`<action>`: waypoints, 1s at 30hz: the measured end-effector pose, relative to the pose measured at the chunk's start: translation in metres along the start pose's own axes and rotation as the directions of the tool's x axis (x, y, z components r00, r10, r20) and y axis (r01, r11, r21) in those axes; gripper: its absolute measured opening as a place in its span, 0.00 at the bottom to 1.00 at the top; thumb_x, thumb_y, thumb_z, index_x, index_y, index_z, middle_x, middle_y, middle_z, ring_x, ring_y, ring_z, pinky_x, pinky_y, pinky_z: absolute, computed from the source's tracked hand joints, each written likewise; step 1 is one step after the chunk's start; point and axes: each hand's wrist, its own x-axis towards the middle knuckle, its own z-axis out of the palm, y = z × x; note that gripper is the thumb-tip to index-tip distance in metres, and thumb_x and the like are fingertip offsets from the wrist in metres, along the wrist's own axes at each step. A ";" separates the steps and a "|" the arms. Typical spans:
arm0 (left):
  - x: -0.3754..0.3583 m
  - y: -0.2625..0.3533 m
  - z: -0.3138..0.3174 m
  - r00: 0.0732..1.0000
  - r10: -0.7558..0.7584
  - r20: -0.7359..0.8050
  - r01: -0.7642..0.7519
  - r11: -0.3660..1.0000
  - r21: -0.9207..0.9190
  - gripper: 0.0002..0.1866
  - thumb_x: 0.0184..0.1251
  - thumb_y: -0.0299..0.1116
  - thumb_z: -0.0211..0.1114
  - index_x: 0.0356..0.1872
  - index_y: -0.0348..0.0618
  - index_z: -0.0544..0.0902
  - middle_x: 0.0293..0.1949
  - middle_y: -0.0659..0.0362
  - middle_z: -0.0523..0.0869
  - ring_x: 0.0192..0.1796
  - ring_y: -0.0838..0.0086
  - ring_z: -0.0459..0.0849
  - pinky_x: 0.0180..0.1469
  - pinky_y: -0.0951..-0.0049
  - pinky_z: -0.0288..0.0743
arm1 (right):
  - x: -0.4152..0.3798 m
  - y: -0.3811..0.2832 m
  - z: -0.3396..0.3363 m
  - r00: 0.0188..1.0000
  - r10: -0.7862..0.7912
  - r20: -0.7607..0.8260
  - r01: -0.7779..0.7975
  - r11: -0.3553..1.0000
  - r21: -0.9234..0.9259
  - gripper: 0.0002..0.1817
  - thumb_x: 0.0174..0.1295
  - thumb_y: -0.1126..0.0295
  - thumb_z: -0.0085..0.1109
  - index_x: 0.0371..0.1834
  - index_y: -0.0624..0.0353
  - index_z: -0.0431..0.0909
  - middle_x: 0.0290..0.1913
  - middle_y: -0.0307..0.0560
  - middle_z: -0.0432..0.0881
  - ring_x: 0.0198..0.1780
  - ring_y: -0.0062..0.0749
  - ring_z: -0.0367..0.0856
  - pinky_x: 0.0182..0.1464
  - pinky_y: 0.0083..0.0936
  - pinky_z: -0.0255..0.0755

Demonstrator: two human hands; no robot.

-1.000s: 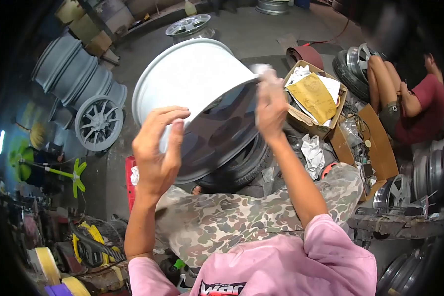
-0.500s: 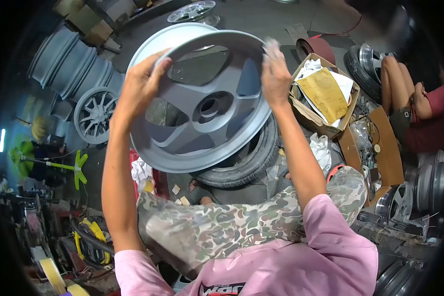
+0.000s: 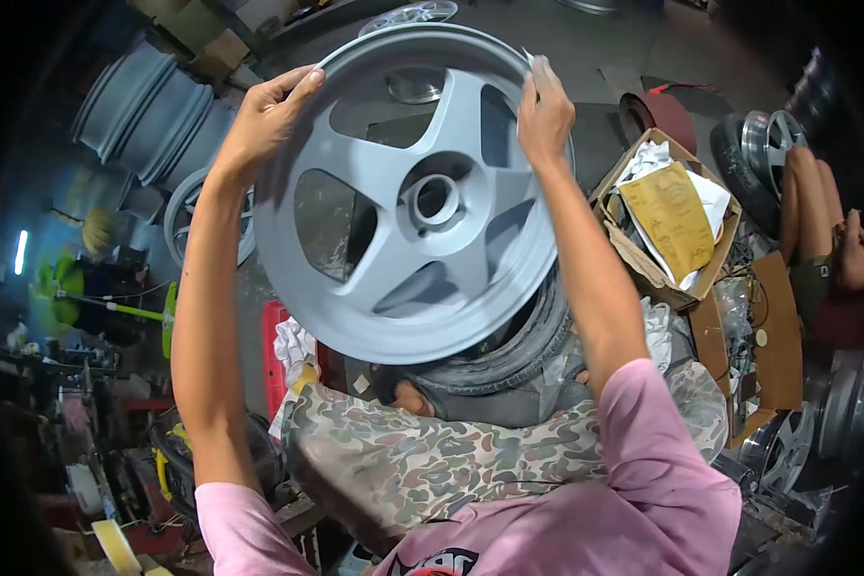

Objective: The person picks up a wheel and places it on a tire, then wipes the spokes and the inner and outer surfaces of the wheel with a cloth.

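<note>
A grey five-spoke wheel rim is held up in front of me, its spoked face turned toward the camera. My left hand is closed on the rim's upper left edge, thumb on the near side. At the upper right edge, my right hand has its fingers bent around the rim, with something thin and pale at the fingertips that I cannot make out. Below the rim, a black tire lies on the floor, partly hidden by it.
Stacked rims stand at the upper left, near a green fan. On the right are a cardboard box of papers, an open carton, a sandpaper roll and a seated person. A red container sits below left.
The rim has tilted so that its face points more squarely at the camera, and it looks brighter. Both hands have shifted slightly upward with it. The surroundings have shifted in view.
</note>
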 end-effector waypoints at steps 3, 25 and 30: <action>-0.003 0.006 0.012 0.998 -0.064 0.000 0.064 0.996 -0.070 0.25 0.80 0.48 0.65 0.64 0.36 0.84 0.49 0.68 0.85 0.52 0.84 0.77 0.59 0.80 0.70 | 0.022 0.012 0.022 0.993 -0.014 0.114 0.006 0.998 0.069 0.18 0.74 0.68 0.58 0.61 0.66 0.81 0.60 0.64 0.84 0.61 0.59 0.83 0.64 0.43 0.77; -0.119 -0.014 0.051 0.990 -0.032 -0.137 -0.009 0.958 -0.286 0.23 0.86 0.40 0.56 0.69 0.31 0.79 0.58 0.59 0.86 0.58 0.80 0.81 0.63 0.80 0.72 | -0.028 -0.049 0.000 0.990 -0.032 0.137 0.009 0.986 0.167 0.17 0.75 0.70 0.57 0.62 0.65 0.83 0.64 0.62 0.83 0.64 0.55 0.83 0.67 0.40 0.76; -0.117 -0.018 0.044 0.988 -0.036 -0.150 -0.016 0.945 -0.327 0.24 0.86 0.40 0.57 0.70 0.29 0.77 0.58 0.58 0.86 0.58 0.80 0.81 0.64 0.78 0.72 | -0.060 0.008 -0.025 0.983 0.131 0.125 -0.126 0.991 -0.049 0.16 0.74 0.71 0.56 0.61 0.64 0.84 0.59 0.59 0.85 0.60 0.55 0.84 0.65 0.42 0.76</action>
